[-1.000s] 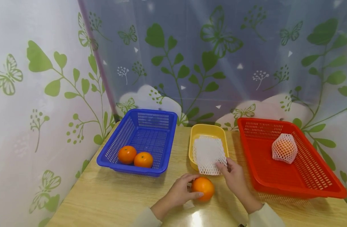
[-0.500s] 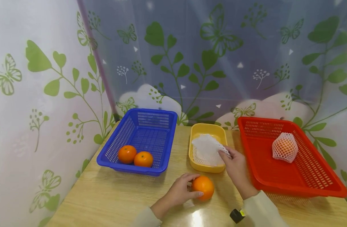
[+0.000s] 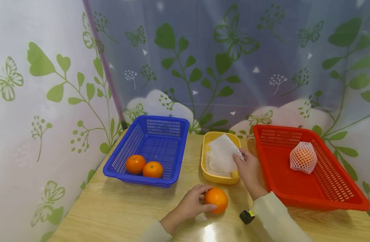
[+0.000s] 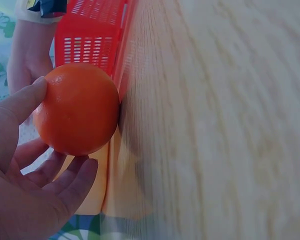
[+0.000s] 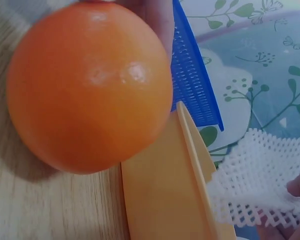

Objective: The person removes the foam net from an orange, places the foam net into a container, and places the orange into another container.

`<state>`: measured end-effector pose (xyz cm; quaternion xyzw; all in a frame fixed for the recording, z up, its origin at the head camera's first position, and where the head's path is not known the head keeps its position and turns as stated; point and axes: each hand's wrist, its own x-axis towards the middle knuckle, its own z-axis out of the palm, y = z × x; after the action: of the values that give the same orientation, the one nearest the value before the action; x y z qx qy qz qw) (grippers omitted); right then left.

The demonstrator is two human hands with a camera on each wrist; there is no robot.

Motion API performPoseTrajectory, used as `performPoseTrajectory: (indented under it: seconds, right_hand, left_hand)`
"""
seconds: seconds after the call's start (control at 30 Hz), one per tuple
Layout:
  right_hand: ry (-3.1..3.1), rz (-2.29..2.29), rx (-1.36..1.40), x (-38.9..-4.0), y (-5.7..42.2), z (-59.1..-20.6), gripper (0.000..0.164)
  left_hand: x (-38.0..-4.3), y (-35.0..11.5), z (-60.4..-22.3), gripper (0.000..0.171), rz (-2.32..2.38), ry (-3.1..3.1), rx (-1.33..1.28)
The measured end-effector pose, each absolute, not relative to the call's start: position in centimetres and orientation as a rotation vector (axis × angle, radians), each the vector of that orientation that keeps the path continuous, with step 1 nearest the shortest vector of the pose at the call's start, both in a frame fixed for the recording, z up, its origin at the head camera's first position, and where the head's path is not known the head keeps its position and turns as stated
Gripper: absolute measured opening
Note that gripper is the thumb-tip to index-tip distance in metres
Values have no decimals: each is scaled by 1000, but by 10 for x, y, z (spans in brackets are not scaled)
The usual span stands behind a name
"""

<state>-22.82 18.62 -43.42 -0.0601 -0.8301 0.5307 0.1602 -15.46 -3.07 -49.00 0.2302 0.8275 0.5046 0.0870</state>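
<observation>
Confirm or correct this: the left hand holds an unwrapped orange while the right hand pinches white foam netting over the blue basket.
Wrong place: the head view shows the right hand pinching white foam netting over the yellow tub, not the blue basket. The left hand does hold an unwrapped orange.

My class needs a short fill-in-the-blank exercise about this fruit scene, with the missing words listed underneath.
1. The left hand holds a fruit coloured ____.
2. The right hand pinches a white net over the ____ container.
3. The blue basket holds ____ loose fruits.
4. The net-covered fruit lies in the ____ basket.

Missing words: orange; yellow; two; red.
</observation>
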Motion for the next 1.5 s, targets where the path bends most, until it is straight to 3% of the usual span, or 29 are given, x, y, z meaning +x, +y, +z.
performPoseTrajectory:
  seconds: [0.83,1.23,1.5]
  right_hand:
    - [-2721,1165,1,-250,179,-441,50]
    - [-2930,706,206,-250,183,-445,55]
    - [-3012,511,264,-251,184,-449,58]
  left_hand:
    - [-156,-31,-491,57,1490,2474,709]
    - [-156,-30,-488,65,1423,2514,733]
    - [-156,-31,-486,58,1377,2526,723]
